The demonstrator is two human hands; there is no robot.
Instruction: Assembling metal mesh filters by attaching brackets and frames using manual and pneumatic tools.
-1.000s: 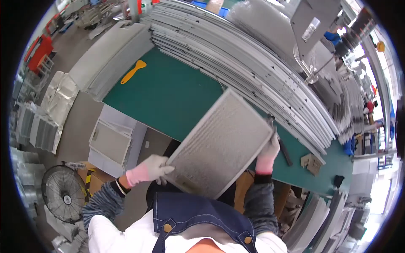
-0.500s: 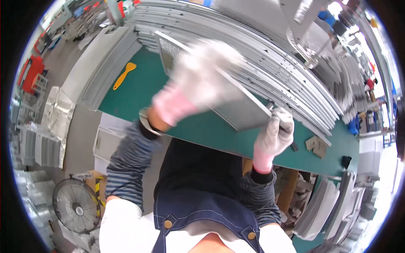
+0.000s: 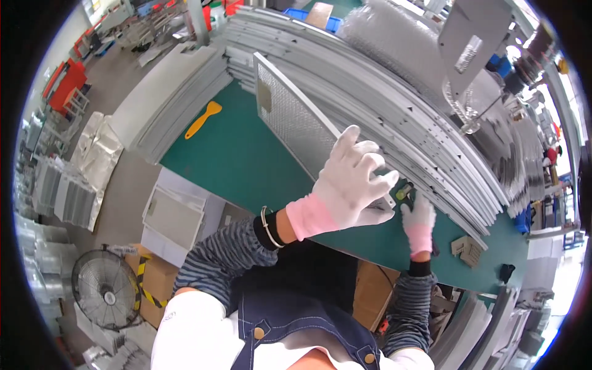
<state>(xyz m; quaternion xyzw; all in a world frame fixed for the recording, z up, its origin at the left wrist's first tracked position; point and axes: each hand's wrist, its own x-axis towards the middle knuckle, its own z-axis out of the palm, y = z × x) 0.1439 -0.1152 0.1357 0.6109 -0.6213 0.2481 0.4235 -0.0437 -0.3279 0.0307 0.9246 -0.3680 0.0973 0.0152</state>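
Observation:
A flat grey mesh filter panel (image 3: 296, 120) in a metal frame stands tilted on its edge on the green bench top (image 3: 240, 163), leaning toward the stacked frames behind it. My left hand (image 3: 351, 182), in a white glove with a pink cuff, grips the panel's near right end. My right hand (image 3: 418, 219), gloved the same way, reaches down to a small green and black tool (image 3: 404, 192) lying on the bench by the panel's corner. Whether its fingers have closed on the tool is hidden.
A long stack of grey metal frames (image 3: 394, 105) runs along the bench's far side. A yellow scraper (image 3: 202, 119) lies at the bench's left. More mesh panels (image 3: 172, 216) rest on a box below the bench, near a floor fan (image 3: 105, 290). A small grey block (image 3: 467, 250) sits at right.
The panel has swung from lying flat near me to standing on edge against the far stack. My left hand moved up to its right end; my right hand left it for the tool.

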